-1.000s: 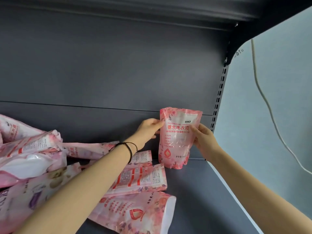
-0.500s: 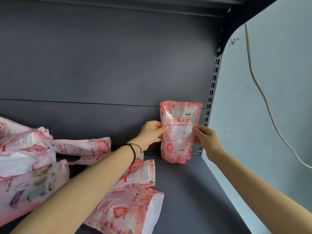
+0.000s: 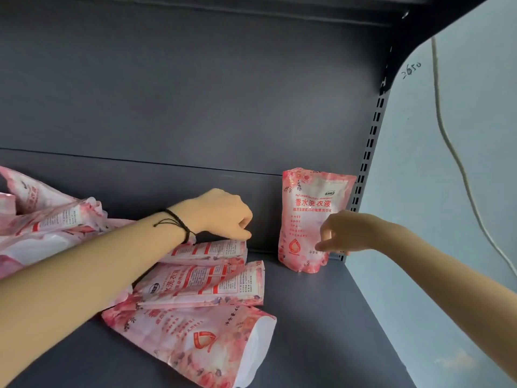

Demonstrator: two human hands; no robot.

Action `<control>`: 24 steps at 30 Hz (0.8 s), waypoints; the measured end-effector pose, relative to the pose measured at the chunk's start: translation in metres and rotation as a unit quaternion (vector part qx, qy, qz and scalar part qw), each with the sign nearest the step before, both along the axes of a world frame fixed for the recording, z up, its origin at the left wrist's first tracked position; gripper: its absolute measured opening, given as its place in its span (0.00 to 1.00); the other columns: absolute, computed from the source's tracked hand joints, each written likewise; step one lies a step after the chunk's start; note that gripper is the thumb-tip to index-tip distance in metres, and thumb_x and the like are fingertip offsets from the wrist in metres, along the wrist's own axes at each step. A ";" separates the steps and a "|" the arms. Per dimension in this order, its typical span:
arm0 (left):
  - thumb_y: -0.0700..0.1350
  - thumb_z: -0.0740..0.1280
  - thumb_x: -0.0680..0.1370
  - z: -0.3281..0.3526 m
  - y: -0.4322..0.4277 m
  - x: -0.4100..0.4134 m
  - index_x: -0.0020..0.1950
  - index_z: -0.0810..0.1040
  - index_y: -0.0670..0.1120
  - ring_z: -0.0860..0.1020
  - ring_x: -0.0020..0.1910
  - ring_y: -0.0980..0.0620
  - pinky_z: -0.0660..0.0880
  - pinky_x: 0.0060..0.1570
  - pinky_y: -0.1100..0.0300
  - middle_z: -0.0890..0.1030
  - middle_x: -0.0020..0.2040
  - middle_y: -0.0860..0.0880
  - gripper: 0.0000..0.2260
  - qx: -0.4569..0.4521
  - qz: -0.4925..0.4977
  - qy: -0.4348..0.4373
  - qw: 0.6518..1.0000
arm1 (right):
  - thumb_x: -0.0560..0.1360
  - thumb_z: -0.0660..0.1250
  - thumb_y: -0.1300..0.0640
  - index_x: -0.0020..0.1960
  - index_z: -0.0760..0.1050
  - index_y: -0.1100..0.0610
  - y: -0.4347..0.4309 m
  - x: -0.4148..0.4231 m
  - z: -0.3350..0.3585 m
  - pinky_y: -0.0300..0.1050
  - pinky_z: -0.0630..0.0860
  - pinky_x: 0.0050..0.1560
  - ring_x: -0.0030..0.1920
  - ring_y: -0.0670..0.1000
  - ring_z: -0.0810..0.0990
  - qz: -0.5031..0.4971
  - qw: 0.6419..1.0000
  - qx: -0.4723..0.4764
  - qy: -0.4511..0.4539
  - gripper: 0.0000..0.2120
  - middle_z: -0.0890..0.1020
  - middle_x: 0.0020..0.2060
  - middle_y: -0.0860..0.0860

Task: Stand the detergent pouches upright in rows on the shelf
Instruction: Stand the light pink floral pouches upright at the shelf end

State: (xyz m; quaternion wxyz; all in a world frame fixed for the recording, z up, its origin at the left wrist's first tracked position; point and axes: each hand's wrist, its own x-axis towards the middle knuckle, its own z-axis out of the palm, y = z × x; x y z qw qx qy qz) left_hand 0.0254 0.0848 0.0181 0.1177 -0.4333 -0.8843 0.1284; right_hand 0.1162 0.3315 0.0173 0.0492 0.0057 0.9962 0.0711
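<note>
Both hands had come off the standing pouch (image 3: pixel 305 203), which a second earlier was held by its two sides. The shelf (image 3: pixel 321 317) carried it upright in the back right corner, against the back panel (image 3: pixel 195 107), probably as the start of the first row, with the corner steadying it. The pile of flat pouches (image 3: pixel 201 287) lay to its left, not yet stood up. The left hand (image 3: pixel 223 217) had dropped to the top pouch (image 3: pixel 212 249) of that pile, with its fingers curled at the far edge. I could not tell whether they already pinched it. The right hand (image 3: pixel 347 233) hung loosely open and held nothing, just in front of the standing pouch, likely guarding against a topple.
</note>
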 end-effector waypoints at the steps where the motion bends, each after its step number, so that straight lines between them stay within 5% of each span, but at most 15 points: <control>1: 0.60 0.60 0.76 0.001 -0.009 0.003 0.41 0.75 0.53 0.75 0.36 0.56 0.74 0.42 0.57 0.75 0.34 0.58 0.12 -0.009 -0.003 0.000 1.000 | 0.76 0.62 0.41 0.55 0.79 0.53 -0.011 0.000 0.002 0.42 0.77 0.48 0.41 0.45 0.78 0.023 1.000 0.005 0.005 0.18 0.80 0.41 0.43; 5: 0.59 0.61 0.74 -0.001 -0.046 0.011 0.44 0.77 0.52 0.77 0.40 0.54 0.75 0.46 0.55 0.78 0.37 0.56 0.12 -0.029 -0.007 0.022 0.999 | 0.76 0.62 0.41 0.56 0.78 0.50 -0.057 -0.001 0.007 0.41 0.74 0.45 0.48 0.49 0.77 0.074 0.997 -0.001 0.017 0.17 0.77 0.48 0.44; 10: 0.59 0.61 0.73 -0.013 -0.096 0.013 0.42 0.75 0.51 0.73 0.37 0.52 0.70 0.42 0.58 0.74 0.34 0.55 0.12 -0.077 -0.008 0.072 0.994 | 0.74 0.64 0.44 0.42 0.75 0.48 -0.123 -0.003 0.006 0.45 0.77 0.42 0.43 0.51 0.79 0.114 0.993 0.020 0.026 0.08 0.81 0.49 0.48; 16: 0.61 0.59 0.73 -0.008 -0.160 0.002 0.44 0.76 0.49 0.76 0.42 0.50 0.68 0.43 0.56 0.79 0.39 0.52 0.17 -0.093 -0.014 0.129 0.987 | 0.77 0.61 0.44 0.54 0.78 0.51 -0.208 -0.013 0.004 0.47 0.76 0.47 0.50 0.56 0.80 0.177 0.973 0.117 0.089 0.13 0.80 0.51 0.50; 19: 0.62 0.59 0.73 -0.012 -0.183 -0.004 0.48 0.76 0.52 0.77 0.44 0.51 0.66 0.41 0.57 0.79 0.41 0.54 0.15 -0.051 -0.018 0.111 0.992 | 0.77 0.61 0.43 0.56 0.77 0.51 -0.239 -0.019 -0.006 0.45 0.75 0.43 0.47 0.56 0.81 0.198 0.965 0.123 0.120 0.16 0.81 0.49 0.51; 24: 0.62 0.61 0.73 -0.033 -0.196 -0.006 0.48 0.75 0.58 0.77 0.44 0.54 0.66 0.35 0.60 0.77 0.43 0.59 0.12 0.129 0.024 -0.035 0.991 | 0.77 0.62 0.43 0.60 0.74 0.52 -0.266 -0.035 -0.035 0.46 0.68 0.38 0.48 0.56 0.79 0.194 0.965 0.111 0.137 0.17 0.80 0.52 0.51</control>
